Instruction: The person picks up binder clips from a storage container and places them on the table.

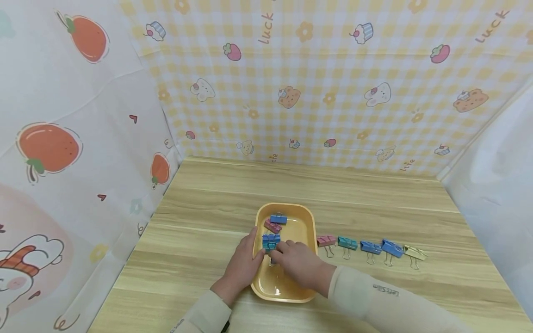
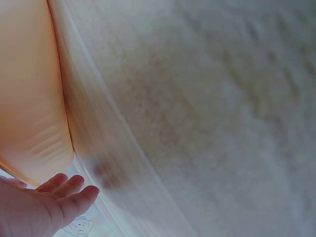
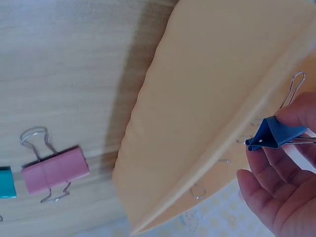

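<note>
My left hand (image 1: 243,261) holds the left side of a yellow-orange tray (image 1: 310,222), thumb over the rim and fingers along the outer wall. In the left wrist view, its fingers (image 2: 69,190) lie close beside that wall. Over the tray, my right hand (image 1: 297,261) pinches a blue binder clip (image 3: 276,132) between thumb and fingers, with the clip's open triangular end showing in the right wrist view. Inside the tray's left half lie a blue clip (image 1: 278,219), a pinkish-red clip (image 1: 272,226), another blue clip (image 1: 271,238) and a teal clip (image 1: 268,246).
Right of the tray, a row of binder clips lies on the wooden table (image 1: 200,199): pink (image 1: 326,240), teal (image 1: 347,243), two blue ones (image 1: 370,247) and yellow (image 1: 414,252). Printed cloth walls (image 1: 308,69) surround the table's back and sides.
</note>
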`<state>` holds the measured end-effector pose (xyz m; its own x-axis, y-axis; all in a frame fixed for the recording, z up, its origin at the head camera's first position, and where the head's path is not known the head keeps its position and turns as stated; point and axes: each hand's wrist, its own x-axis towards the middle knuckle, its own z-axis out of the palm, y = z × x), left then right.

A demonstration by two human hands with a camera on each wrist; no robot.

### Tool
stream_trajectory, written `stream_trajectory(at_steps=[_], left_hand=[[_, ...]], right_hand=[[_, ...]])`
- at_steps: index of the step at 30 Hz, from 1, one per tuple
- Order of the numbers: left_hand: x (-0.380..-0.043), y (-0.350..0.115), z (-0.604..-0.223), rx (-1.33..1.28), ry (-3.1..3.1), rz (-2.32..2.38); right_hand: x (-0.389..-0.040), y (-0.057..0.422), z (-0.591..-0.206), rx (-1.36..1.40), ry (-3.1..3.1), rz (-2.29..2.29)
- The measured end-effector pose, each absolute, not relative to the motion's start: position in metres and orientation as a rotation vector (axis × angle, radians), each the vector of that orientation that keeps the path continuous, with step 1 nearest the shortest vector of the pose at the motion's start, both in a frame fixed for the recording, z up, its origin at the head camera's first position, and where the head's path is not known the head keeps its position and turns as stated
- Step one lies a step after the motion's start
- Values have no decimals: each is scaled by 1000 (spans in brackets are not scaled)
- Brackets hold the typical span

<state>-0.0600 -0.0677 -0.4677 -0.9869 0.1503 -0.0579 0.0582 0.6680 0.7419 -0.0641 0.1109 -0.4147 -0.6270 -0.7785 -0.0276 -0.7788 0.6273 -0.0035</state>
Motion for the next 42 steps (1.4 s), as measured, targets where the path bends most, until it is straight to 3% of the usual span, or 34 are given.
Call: stream_trajectory(at_steps=[24, 42], left_hand=[[-60, -68, -470, 158, 2770, 1209], [-61, -69, -473, 177, 2772, 1239]], right_hand=[[-76, 139, -386, -1199, 2983, -152], [-81, 168, -389, -1178, 3054, -223]])
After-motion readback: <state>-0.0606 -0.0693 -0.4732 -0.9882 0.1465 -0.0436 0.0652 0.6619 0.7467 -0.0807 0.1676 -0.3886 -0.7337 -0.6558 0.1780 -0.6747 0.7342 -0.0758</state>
